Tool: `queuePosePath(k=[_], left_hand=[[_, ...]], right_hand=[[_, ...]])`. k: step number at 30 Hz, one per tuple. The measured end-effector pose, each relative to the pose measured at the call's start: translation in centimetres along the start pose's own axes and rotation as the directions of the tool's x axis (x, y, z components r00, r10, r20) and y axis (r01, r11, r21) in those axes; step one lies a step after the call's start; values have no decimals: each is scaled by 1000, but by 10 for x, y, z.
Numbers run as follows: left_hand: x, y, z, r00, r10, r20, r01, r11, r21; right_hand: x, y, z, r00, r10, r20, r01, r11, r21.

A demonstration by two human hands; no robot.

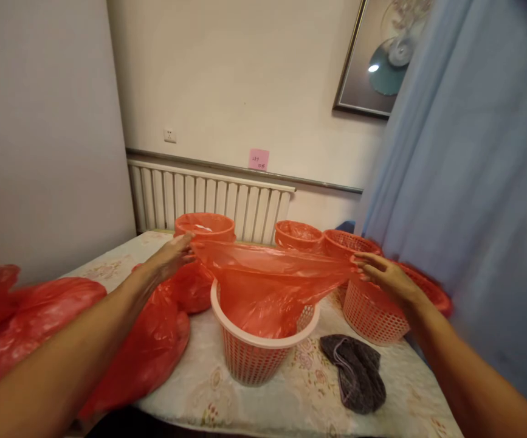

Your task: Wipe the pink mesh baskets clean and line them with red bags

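Note:
A red plastic bag (263,298) is stretched wide between my two hands, its lower part hanging inside a pink perforated basket (258,362). My left hand (176,252) pinches one side of the bag's mouth, above and left of the basket. At the opposite side, my right hand (379,274) grips the other edge, fingers closed on the film. The bag's top edge stands above the basket's rim and is not folded over it. The basket sits upright on a cloth-covered table.
Lined baskets stand behind: one (205,226) at the back left, another (298,234) back centre, more at right, including a perforated basket (375,313). Filled red bags (149,340) lie at left. A dark grey cloth (357,374) lies front right on the floral tablecloth (245,410). A blue curtain (473,182) hangs right.

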State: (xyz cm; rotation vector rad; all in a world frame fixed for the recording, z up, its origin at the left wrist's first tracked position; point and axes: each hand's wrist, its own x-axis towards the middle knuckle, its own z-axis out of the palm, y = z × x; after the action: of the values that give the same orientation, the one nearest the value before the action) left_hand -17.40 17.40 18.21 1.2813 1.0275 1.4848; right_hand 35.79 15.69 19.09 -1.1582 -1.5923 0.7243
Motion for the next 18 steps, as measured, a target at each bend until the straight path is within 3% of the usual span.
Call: queuePosePath(k=[2, 3, 6, 9, 11, 14, 18], left_hand=[[-13, -3, 1, 974, 15, 227, -4, 999, -45], [-19, -5, 3, 958, 10, 287, 3, 999, -45], [-33, -11, 11, 932, -8, 362, 20, 999, -28], [-39, -19, 22, 914, 25, 406, -10, 999, -38], [-40, -25, 29, 922, 50, 383, -38, 999, -39], [-39, -33, 39, 967, 119, 225, -115, 993, -34], [-35, -42, 50, 974, 224, 26, -222, 973, -62]], right_hand=[[-7, 9, 1, 999, 2, 35, -3, 999, 43], [-10, 13, 2, 998, 5, 59, -9, 998, 69], [-14, 23, 13, 997, 12, 76, -21, 993, 116], [-12, 28, 30, 1000, 17, 8, -18, 987, 162], [-8, 27, 42, 1000, 0, -30, 6, 978, 211], [-3, 21, 56, 995, -73, -62, 86, 968, 236], [1, 10, 66, 972, -164, -169, 161, 986, -31]])
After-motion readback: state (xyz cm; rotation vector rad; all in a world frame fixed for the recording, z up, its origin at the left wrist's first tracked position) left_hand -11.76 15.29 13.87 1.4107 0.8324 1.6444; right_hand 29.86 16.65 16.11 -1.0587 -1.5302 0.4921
